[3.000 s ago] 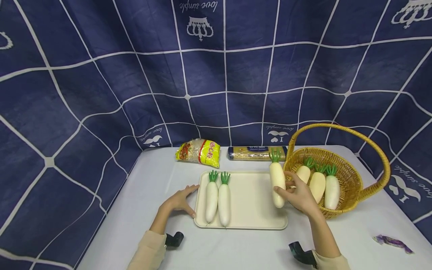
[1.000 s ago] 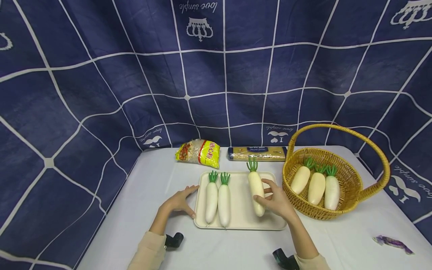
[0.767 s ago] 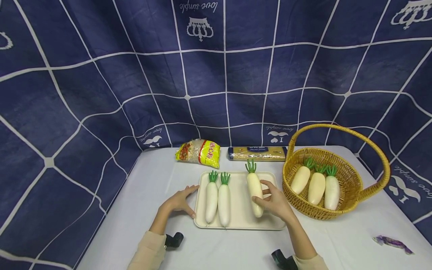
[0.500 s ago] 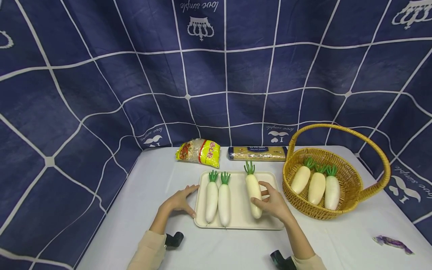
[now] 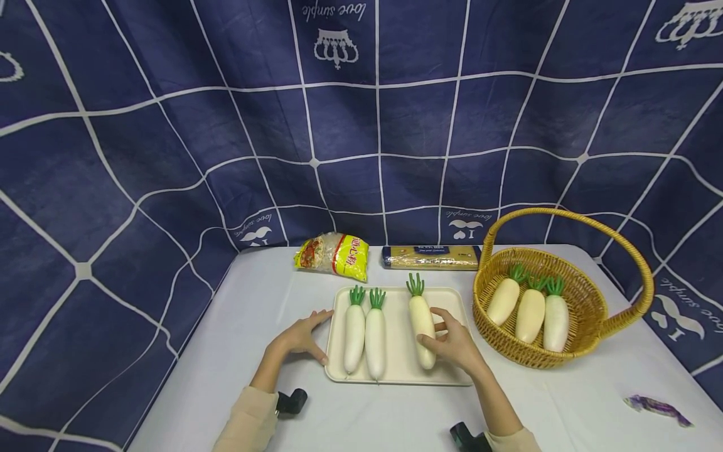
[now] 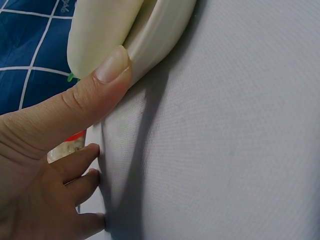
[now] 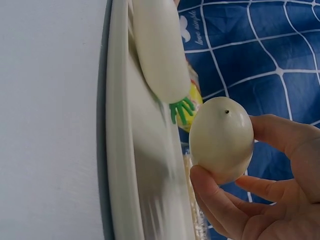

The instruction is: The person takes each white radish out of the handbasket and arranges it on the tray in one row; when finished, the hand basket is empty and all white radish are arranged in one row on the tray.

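Head view. A shallow cream tray point(image 5: 398, 339) lies on the white tabletop point(image 5: 271, 295). The right hand point(image 5: 454, 342) grips a white radish point(image 5: 419, 314) between thumb and fingers above the tray's right half, its green leaves pointing away from the person. Two radishes point(image 5: 354, 336) lie side by side in the tray's left half. The left hand point(image 5: 299, 336) is spread wide at the tray's left edge. Right of the tray stands a wicker basket point(image 5: 525, 358) containing three more radishes point(image 5: 529, 316). Behind the tray lie a yellow food bag point(image 5: 350, 254) and a gold packet point(image 5: 432, 257). A purple wrapper point(image 5: 658, 407) lies well to the tray's right.

Left wrist view. The left thumb touches the tray's rim, close to one radish; the other fingers stand well apart from it.

Right wrist view. Thumb and fingertips pinch the white radish, its dark-spotted end towards the camera; whether it touches the tray cannot be told.
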Demonstrator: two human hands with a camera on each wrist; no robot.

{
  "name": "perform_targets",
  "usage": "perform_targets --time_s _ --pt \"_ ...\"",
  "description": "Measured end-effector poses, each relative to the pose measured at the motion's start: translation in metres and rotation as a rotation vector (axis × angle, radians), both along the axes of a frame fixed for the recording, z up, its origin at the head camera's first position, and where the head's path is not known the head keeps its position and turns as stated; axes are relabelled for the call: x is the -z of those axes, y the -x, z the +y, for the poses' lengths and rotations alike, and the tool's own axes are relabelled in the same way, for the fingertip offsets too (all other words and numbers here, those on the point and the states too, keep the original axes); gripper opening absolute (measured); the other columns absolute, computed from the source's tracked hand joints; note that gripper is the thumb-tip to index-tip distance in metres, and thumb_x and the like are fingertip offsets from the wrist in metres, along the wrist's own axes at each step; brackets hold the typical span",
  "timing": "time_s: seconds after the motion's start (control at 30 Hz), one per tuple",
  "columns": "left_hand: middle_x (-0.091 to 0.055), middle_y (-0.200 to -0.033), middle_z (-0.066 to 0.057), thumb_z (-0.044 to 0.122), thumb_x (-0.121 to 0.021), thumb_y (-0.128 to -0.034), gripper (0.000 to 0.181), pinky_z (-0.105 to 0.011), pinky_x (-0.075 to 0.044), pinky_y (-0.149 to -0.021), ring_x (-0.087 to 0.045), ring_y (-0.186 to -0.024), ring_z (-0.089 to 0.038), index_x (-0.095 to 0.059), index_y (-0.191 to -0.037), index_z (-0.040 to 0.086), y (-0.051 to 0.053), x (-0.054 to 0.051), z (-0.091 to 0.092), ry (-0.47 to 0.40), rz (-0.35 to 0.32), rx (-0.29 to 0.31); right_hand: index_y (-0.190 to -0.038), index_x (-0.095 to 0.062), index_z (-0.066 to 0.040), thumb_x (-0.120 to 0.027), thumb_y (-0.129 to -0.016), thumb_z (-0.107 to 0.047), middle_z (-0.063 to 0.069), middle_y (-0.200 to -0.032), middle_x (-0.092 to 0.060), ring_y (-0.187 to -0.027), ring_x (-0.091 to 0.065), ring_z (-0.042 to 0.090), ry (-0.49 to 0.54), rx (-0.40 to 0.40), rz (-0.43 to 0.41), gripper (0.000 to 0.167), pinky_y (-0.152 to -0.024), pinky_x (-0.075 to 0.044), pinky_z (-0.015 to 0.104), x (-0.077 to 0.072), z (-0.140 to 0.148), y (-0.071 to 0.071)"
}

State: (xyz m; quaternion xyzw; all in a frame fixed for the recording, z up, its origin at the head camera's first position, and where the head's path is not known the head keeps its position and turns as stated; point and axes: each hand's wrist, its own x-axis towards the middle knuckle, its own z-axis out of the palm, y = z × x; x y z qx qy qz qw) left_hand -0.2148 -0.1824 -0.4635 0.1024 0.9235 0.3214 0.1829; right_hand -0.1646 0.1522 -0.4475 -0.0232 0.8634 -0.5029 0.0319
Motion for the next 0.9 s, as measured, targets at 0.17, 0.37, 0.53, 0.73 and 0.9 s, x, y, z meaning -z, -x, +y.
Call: perform_targets --time_s 0.17,0.37,0.53,0.73,0.9 --pt "-0.031 -0.149 -0.019 0.016 -0.091 -0.0476 0.11 -0.06 -0.018 -0.111 -0.021 -0.139 -0.04 -0.039 -0.144 0.009 0.0 -0.001 -0.001 0.011 0.008 0.011 -0.136 -0.042 0.002 -0.076 -0.076 -0.019 0.021 -0.102 -0.063 -0.079 -0.064 0.023 -0.007 0.006 -0.008 0.072 -0.063 -0.055 0.033 0.003 -0.001 -0.001" --pt "-0.032 -0.149 -0.019 0.018 -0.091 -0.048 0.11 -0.063 -0.019 -0.109 -0.021 -0.138 -0.042 -0.039 -0.144 0.01 0.0 -0.001 -0.002 0.023 0.014 0.015 -0.135 -0.043 0.002 -0.076 -0.077 -0.021 0.02 -0.101 -0.063 -0.081 -0.065 0.024 -0.026 0.013 -0.012 0.071 -0.065 -0.055 0.034 0.004 -0.002 -0.002" --pt "-0.032 -0.149 -0.019 0.018 -0.091 -0.0473 0.11 -0.064 -0.018 -0.109 -0.021 -0.139 -0.042 -0.039 -0.144 0.01 0.0 -0.002 -0.002 0.019 0.01 0.013 -0.135 -0.043 0.002 -0.076 -0.077 -0.021 0.02 -0.102 -0.062 -0.082 -0.065 0.025 -0.021 0.012 -0.019 0.071 -0.066 -0.055 0.035 0.007 -0.004 -0.002" --pt "-0.032 -0.149 -0.018 0.02 -0.091 -0.0471 0.111 -0.066 -0.018 -0.108 -0.021 -0.138 -0.043 -0.039 -0.144 0.011 0.0 0.0 -0.001 0.017 0.011 0.008 -0.135 -0.044 0.002 -0.076 -0.077 -0.02 0.021 -0.101 -0.063 -0.082 -0.066 0.026 -0.021 0.01 -0.011 0.07 -0.067 -0.055 0.035 0.01 -0.005 -0.002" --pt "-0.033 -0.149 -0.018 0.019 -0.091 -0.047 0.11 -0.065 -0.018 -0.108 -0.022 -0.138 -0.043 -0.039 -0.144 0.01 0.0 0.001 -0.002 0.013 0.019 0.015 -0.134 -0.044 0.002 -0.076 -0.077 -0.02 0.02 -0.101 -0.063 -0.082 -0.066 0.025 -0.016 0.007 -0.007 0.07 -0.068 -0.055 0.036 0.013 -0.007 -0.001"
